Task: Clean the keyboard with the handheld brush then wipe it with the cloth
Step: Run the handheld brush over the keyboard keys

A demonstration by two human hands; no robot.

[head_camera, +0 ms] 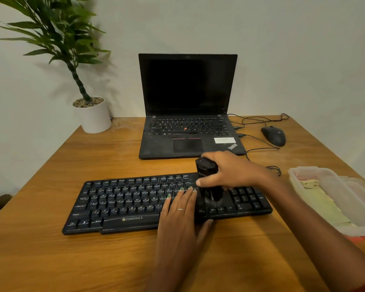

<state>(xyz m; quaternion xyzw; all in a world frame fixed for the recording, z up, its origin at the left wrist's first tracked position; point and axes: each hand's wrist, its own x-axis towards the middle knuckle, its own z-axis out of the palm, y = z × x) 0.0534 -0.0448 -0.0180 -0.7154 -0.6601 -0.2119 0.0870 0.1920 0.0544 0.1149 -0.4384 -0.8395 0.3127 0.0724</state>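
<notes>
A black keyboard (122,204) lies across the middle of the wooden desk. My right hand (234,170) grips a black handheld brush (207,167) that stands upright on the keys between the letter block and the number pad. Its bristle end (214,197) touches the arrow-key area. My left hand (180,216) rests flat on the keyboard just left of the brush, fingers straight on the keys and thumb at the front edge. A yellowish cloth (322,204) lies in a clear plastic container at the right.
An open black laptop (188,106) stands behind the keyboard. A black mouse (273,135) with cables lies at the back right. A potted plant (92,114) occupies the back left corner. The clear container (354,199) sits at the desk's right edge.
</notes>
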